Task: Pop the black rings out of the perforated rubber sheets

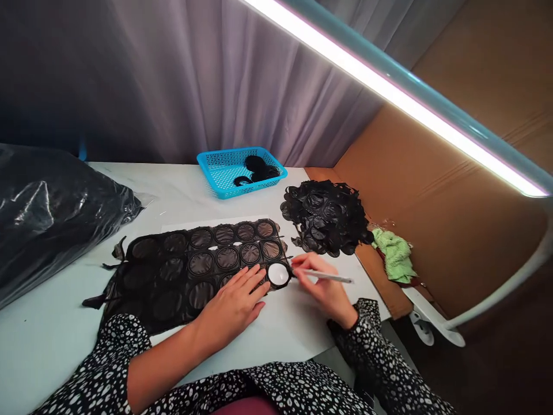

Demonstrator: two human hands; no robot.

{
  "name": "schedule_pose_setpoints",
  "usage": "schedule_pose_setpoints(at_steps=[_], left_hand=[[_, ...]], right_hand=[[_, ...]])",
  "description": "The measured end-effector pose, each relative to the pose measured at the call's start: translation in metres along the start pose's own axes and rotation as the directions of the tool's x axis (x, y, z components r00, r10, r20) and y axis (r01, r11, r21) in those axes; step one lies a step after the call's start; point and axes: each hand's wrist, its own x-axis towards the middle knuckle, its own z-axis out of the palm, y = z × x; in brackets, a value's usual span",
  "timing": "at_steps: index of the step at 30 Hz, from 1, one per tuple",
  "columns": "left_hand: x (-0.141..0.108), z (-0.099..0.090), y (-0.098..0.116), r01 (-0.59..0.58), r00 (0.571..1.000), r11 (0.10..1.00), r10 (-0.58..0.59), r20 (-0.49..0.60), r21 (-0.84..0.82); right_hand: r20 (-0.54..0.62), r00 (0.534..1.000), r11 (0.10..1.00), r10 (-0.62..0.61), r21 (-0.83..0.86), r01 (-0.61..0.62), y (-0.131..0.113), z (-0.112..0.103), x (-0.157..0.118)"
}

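A black sheet (201,263) with rows of round rings lies on the white table. One ring at its near right corner has an open centre (279,275) through which white shows. My left hand (235,302) rests flat on the sheet just left of that ring, fingers spread and holding nothing. Pinched in my right hand (322,285) is a slim silvery pen-like tool (330,276), its tip end hidden by my fingers near the ring's right edge.
Behind the sheet stands a blue basket (220,187) with black rings inside. A heap of black round pieces (326,216) lies at right, near a green cloth (394,253). A black plastic bag (56,207) fills the left. A lamp (406,98) hangs overhead.
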Motion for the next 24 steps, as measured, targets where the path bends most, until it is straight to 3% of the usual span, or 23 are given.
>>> schedule_pose_setpoints(at_steps=[3,6,11,17,24], left_hand=[[-0.001,0.002,-0.001,-0.005,1.0,1.0,0.005,0.01,-0.003],[0.001,0.001,0.0,0.004,1.0,1.0,-0.004,0.03,0.004],[0.013,0.003,0.001,0.047,0.999,0.997,-0.048,0.013,0.061],[0.02,0.016,-0.005,0.118,0.991,0.973,-0.128,0.039,0.201],[0.015,0.017,-0.007,0.14,0.989,0.982,-0.145,0.033,0.13]], right_hand=[[0.155,0.984,0.984,0.083,0.146,-0.106,-0.007,0.02,-0.014],[0.147,0.982,0.975,0.121,0.166,-0.145,-0.002,0.021,-0.011],[0.053,0.997,0.982,0.062,0.175,-0.07,0.007,0.013,0.023],[0.24,0.97,0.981,-0.034,0.194,-0.014,0.019,0.019,0.058],[0.343,0.939,0.991,-0.029,0.136,-0.019,0.032,0.019,0.071]])
